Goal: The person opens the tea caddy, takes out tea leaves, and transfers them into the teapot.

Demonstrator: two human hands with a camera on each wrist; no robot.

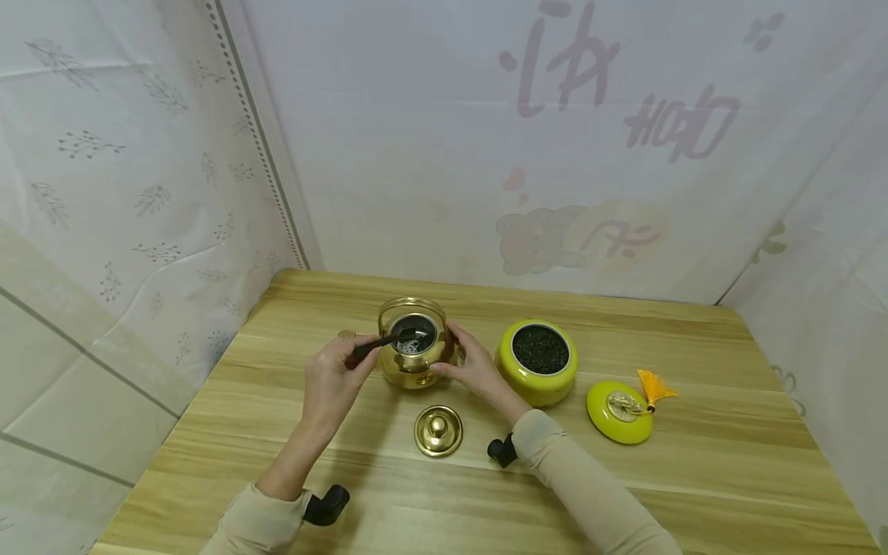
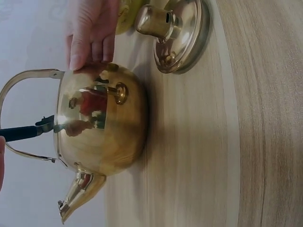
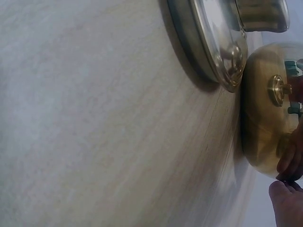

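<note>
From head, farthest, I looked down-forward over left hand [image 1: 331, 381], right hand [image 1: 480, 371]; close wrist views, turned sideways, shared kettle [image 2: 102, 127] between them.

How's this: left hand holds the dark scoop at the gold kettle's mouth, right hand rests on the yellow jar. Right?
No: the right hand is on the gold kettle, not the yellow jar; the left wrist view shows it. The left hand does hold the dark scoop at the kettle's mouth.

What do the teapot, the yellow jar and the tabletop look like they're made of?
Teapot: polished gold-coloured metal, perhaps brass or plated steel; it shows mirror-like reflections.
Yellow jar: likely glossy glazed ceramic, given its smooth highlights.
Tabletop: wood or wood-look laminate, smooth, with streaky grain.
</note>
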